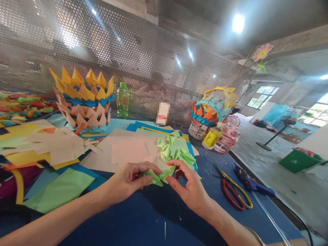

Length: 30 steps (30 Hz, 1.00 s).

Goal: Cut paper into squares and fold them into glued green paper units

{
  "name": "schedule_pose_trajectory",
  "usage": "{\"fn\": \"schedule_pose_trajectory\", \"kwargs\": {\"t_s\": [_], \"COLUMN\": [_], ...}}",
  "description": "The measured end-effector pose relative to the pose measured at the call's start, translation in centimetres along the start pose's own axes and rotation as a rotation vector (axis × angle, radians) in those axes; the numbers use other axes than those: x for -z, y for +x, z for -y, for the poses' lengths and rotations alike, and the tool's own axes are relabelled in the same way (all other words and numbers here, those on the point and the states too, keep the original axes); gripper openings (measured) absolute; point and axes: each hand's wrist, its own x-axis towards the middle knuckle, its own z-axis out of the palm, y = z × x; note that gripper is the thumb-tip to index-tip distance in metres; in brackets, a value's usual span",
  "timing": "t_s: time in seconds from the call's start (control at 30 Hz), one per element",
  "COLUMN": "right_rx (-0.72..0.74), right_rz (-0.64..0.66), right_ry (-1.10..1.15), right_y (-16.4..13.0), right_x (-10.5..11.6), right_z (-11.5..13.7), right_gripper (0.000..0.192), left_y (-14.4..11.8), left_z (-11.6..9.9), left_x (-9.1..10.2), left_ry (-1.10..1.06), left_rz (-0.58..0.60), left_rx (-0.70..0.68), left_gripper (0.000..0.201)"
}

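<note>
A folded piece of light green paper point(156, 177) is held up between both hands over the front of the blue table. My left hand point(133, 176) pinches its left end between thumb and fingers. On the other end, my right hand point(186, 182) grips with thumb and forefinger. Just behind the hands lies a pile of similar green folded paper pieces point(166, 152). Flat pink sheets point(129, 150) are spread to the left of that pile. Further left is a stack of green paper point(63, 189).
A paper basket point(88, 114) with yellow points and a green bottle point(123, 100) stand at the back. Scissors point(235, 191) and a glue gun point(253, 182) lie at right. Behind them are a yellow-labelled bottle point(212, 137), a pink jug point(227, 136) and a smaller basket point(201, 123).
</note>
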Motion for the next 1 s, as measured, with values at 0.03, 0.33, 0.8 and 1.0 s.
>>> {"fn": "schedule_pose_trajectory", "kwargs": {"t_s": [0.03,0.33,0.8,1.0], "right_rx": [-0.012,0.015,-0.377,-0.199], "right_rz": [0.009,0.059,-0.063,-0.101], "right_ry": [0.014,0.264,0.489,0.219], "right_y": [0.0,0.0,0.9,0.9], "right_x": [0.1,-0.1,-0.8,-0.5], "right_z": [0.1,0.6,0.2,0.2], "right_gripper": [0.033,0.051,0.035,0.017], "left_y": [0.0,-0.2,-0.4,-0.5], "left_z": [0.0,-0.2,-0.2,-0.3], "left_x": [0.0,0.1,-0.6,-1.2], "left_ry": [-0.006,-0.13,0.129,0.111], "left_rz": [0.002,0.035,0.092,0.089], "left_rx": [0.006,0.078,-0.087,-0.035], "left_gripper": [0.022,0.033,0.028,0.031]}}
